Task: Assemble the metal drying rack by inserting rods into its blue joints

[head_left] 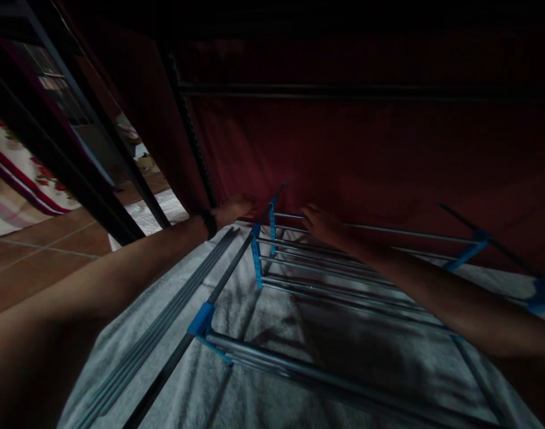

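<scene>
A metal rack [326, 280] with grey rods and blue plastic joints lies flat on a white towel-like cloth [254, 333]. My left hand [234, 210], with a dark band at the wrist, reaches past the rack's far left corner and touches the dark red fabric [366, 155] behind it. My right hand [319, 223] rests on the rack's far rod, fingers against the same fabric. The light is dim, so I cannot see whether either hand grips anything.
Dark metal posts [192, 131] and a horizontal bar [366, 90] frame the red fabric. To the left are slanted dark bars [75, 149], a brown tiled floor [40, 256] and a floral cloth [17, 167].
</scene>
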Available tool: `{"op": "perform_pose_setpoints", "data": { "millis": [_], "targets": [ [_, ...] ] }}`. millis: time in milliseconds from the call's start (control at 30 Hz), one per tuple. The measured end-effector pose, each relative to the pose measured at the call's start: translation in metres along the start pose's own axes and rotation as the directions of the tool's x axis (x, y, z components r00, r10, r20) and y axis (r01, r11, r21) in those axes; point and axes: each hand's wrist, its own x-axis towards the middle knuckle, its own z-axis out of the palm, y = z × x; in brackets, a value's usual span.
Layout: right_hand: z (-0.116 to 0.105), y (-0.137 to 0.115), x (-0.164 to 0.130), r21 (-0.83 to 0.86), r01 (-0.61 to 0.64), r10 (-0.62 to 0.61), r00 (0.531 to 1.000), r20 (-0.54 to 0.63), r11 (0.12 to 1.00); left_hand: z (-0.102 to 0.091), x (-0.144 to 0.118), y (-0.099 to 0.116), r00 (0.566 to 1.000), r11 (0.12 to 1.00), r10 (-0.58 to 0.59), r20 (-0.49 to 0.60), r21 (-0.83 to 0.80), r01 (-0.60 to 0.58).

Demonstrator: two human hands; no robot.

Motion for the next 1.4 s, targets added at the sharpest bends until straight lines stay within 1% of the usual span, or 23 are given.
{"op": "perform_pose_setpoints", "data": {
  "millis": [100, 167, 300, 400, 600, 800, 933, 1133, 1233, 1400],
  "targets": [
    [0.01, -0.009, 0.022, -0.035, -0.01, 0.013, 0.996, 0.089, 0.999, 0.016, 0.025, 0.007, 0.996, 0.996, -0.089, 0.031, -0.027, 0.09],
    [0.014, -0.013, 0.031, -0.038, -0.003, 0.007, 0.993, 0.114, 0.999, 0.028, 0.035, 0.008, 0.988, 0.988, -0.146, 0.059, -0.041, 0.149],
    [0.019, -0.011, 0.036, -0.032, 0.007, -0.003, 0.994, 0.108, 0.999, 0.049, 0.042, 0.005, 0.973, 0.971, -0.225, 0.051, -0.069, 0.228],
    [0.021, -0.008, 0.038, -0.015, 0.005, -0.004, 0.995, 0.101, 1.0, 0.057, 0.043, 0.003, 0.966, 0.963, -0.257, 0.03, -0.081, 0.259],
    [0.027, -0.003, 0.044, 0.014, 0.001, -0.002, 0.994, 0.112, 1.0, 0.057, 0.048, -0.007, 0.96, 0.957, -0.279, -0.005, -0.086, 0.278],
    [0.029, -0.001, 0.045, 0.028, -0.007, 0.003, 0.993, 0.12, 1.0, 0.058, 0.052, -0.014, 0.936, 0.942, -0.334, -0.113, -0.071, 0.328],
    [0.027, -0.001, 0.045, 0.031, -0.018, 0.014, 0.991, 0.13, 0.999, 0.057, 0.048, -0.014, 0.951, 0.953, -0.299, -0.084, -0.067, 0.294],
    [0.024, -0.002, 0.045, 0.049, -0.021, 0.014, 0.992, 0.129, 0.999, 0.056, 0.053, -0.021, 0.944, 0.945, -0.317, -0.093, -0.12, 0.306],
    [0.023, -0.002, 0.044, 0.06, -0.032, 0.024, 0.991, 0.132, 0.998, 0.055, 0.057, -0.025, 0.951, 0.948, -0.302, -0.073, -0.133, 0.29],
    [0.026, 0.0, 0.046, 0.075, -0.031, 0.021, 0.992, 0.127, 0.997, 0.054, 0.057, -0.028, 0.967, 0.963, -0.254, -0.019, -0.102, 0.25]
  ]
}}
